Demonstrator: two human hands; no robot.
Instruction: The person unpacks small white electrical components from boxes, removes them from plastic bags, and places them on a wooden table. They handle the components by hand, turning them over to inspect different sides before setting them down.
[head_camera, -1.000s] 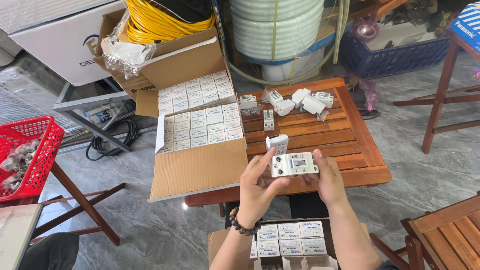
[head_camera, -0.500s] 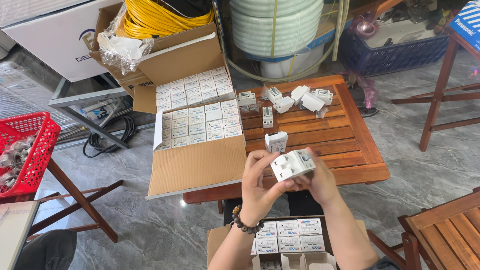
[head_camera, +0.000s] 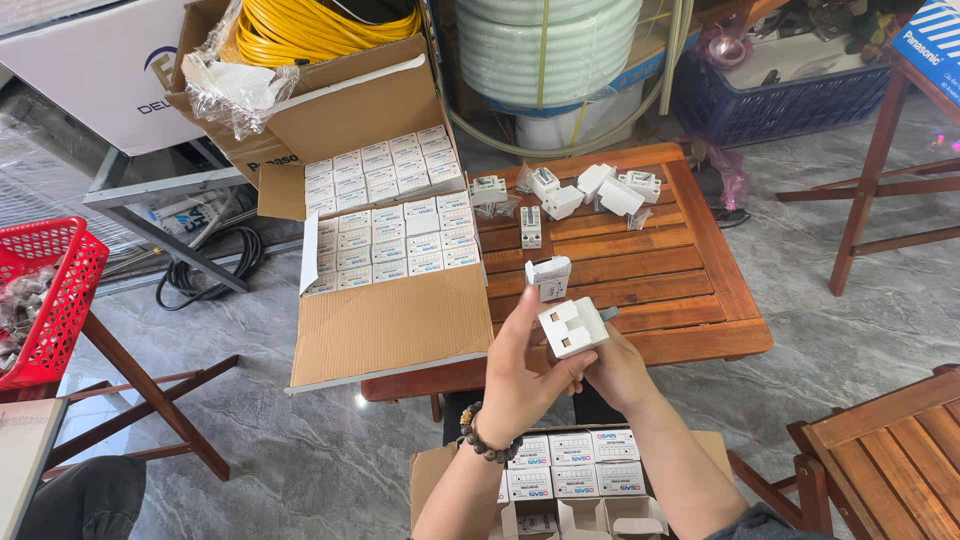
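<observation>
Both of my hands hold one small white boxy plug-like part (head_camera: 572, 326) above the near edge of the slatted wooden table (head_camera: 690, 280). My left hand (head_camera: 520, 375) wraps its left side with the thumb under it; a bead bracelet sits on that wrist. My right hand (head_camera: 620, 365) supports it from below and behind. A small open white carton (head_camera: 548, 276) stands on the table just beyond the part. Several loose white parts (head_camera: 590, 190) lie at the table's far edge.
An open cardboard box (head_camera: 390, 330) with rows of small white cartons rests on the table's left side. Another carton box (head_camera: 575, 480) sits below my arms. A red basket (head_camera: 50, 300) stands left, wooden chairs (head_camera: 880, 450) right, yellow cable and hose coils behind.
The white part has been turned in my hands from lying lengthwise to tilted end-on, and both hands have shifted slightly toward me.
</observation>
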